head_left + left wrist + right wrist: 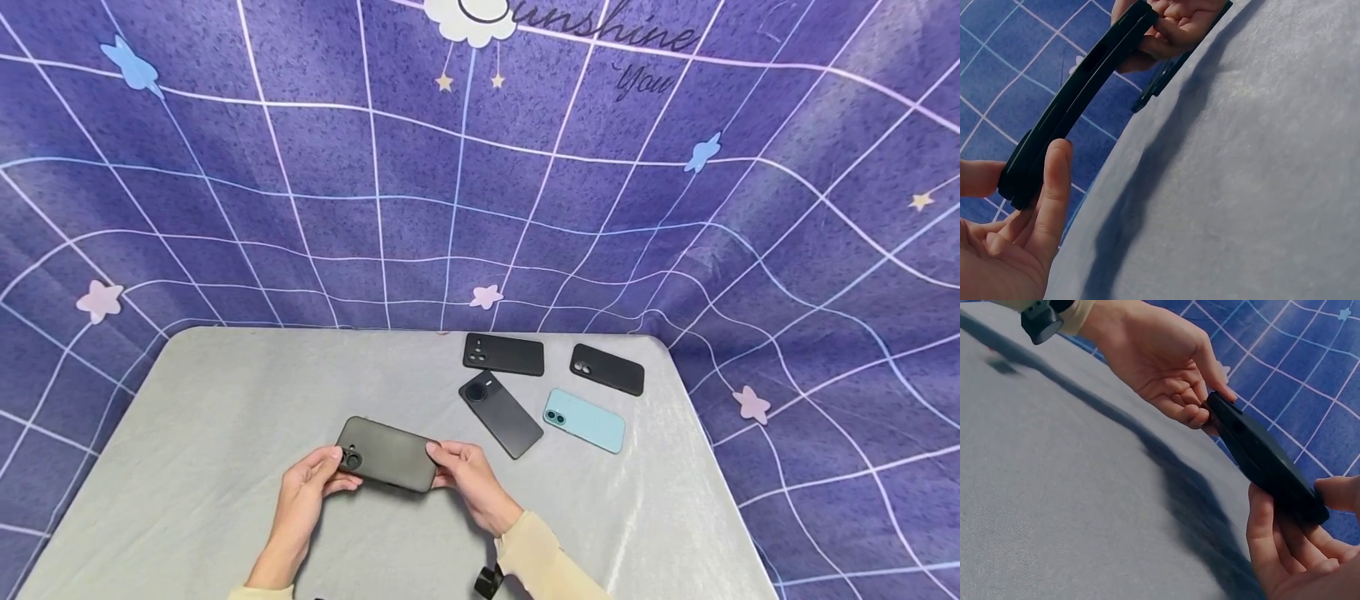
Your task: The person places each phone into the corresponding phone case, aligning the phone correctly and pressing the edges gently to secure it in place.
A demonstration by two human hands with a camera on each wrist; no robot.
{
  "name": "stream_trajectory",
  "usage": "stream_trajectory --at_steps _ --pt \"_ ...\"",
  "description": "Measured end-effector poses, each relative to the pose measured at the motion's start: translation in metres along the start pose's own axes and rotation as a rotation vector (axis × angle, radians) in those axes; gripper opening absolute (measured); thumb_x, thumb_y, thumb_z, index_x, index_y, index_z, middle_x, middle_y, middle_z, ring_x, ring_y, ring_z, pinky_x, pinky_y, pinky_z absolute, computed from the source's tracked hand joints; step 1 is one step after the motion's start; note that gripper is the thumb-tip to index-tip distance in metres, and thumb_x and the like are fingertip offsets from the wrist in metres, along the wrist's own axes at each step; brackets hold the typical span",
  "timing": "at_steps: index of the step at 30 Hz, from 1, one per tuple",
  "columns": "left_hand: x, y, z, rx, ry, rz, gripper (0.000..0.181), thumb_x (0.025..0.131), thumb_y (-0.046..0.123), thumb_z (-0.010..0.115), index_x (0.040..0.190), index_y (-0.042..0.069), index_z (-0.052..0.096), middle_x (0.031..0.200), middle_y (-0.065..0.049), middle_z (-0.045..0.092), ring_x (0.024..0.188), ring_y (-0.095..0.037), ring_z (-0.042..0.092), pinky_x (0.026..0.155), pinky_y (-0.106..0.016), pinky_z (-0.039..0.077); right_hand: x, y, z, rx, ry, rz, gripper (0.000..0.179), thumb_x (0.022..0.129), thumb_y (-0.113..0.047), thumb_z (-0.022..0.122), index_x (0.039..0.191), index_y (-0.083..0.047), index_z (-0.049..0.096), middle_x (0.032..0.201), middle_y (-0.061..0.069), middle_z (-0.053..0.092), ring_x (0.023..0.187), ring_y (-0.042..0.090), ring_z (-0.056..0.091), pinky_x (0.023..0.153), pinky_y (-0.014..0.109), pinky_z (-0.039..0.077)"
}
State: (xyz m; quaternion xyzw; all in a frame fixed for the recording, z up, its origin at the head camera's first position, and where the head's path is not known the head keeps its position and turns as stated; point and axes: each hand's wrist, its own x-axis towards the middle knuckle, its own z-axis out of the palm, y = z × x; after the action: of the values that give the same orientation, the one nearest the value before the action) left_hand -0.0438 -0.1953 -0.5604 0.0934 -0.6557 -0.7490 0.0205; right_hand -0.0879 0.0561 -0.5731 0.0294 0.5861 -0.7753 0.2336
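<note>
A dark grey-green phone case (386,454) is held level above the table, its camera corner at the left. In the left wrist view its edge shows a second dark layer (1072,103) lying along it; whether that is a phone inside I cannot tell. My left hand (302,492) pinches the camera end, thumb on top and fingers underneath. The right hand (474,487) grips the opposite short end, its thumb over the top face. Right of the hands lie a dark phone (501,414) with a round camera and a light blue phone (583,421).
Two black phone cases lie at the back right: one with a square camera area (504,355), the other (607,370) farther right. A grey cloth covers the table (247,400). A purple patterned curtain (420,175) hangs behind and on both sides.
</note>
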Motion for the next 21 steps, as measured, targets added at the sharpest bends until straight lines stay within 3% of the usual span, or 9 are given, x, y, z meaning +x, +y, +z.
stream_trajectory --at_steps 8,21 --pt "-0.0033 -0.0047 0.0044 -0.03 -0.039 0.014 0.032 0.115 0.015 0.053 0.116 -0.017 0.054 0.088 -0.012 0.075 0.074 -0.023 0.078 0.073 -0.032 0.066 0.0024 -0.0011 -0.0015 -0.017 0.058 -0.05 0.028 0.105 -0.019 0.07 0.111 0.008 0.075 0.085 -0.004 0.073 0.072 0.003 0.064 0.067 0.017 0.055" --pt "-0.0085 -0.0078 0.0015 -0.013 -0.095 -0.063 0.03 0.113 0.011 0.054 0.123 -0.018 0.053 0.103 -0.01 0.076 0.087 -0.028 0.079 0.08 -0.043 0.067 0.0059 -0.0037 -0.0062 -0.068 0.071 -0.056 0.026 0.106 -0.018 0.068 0.108 0.007 0.075 0.083 -0.006 0.071 0.072 0.004 0.064 0.069 0.019 0.054"
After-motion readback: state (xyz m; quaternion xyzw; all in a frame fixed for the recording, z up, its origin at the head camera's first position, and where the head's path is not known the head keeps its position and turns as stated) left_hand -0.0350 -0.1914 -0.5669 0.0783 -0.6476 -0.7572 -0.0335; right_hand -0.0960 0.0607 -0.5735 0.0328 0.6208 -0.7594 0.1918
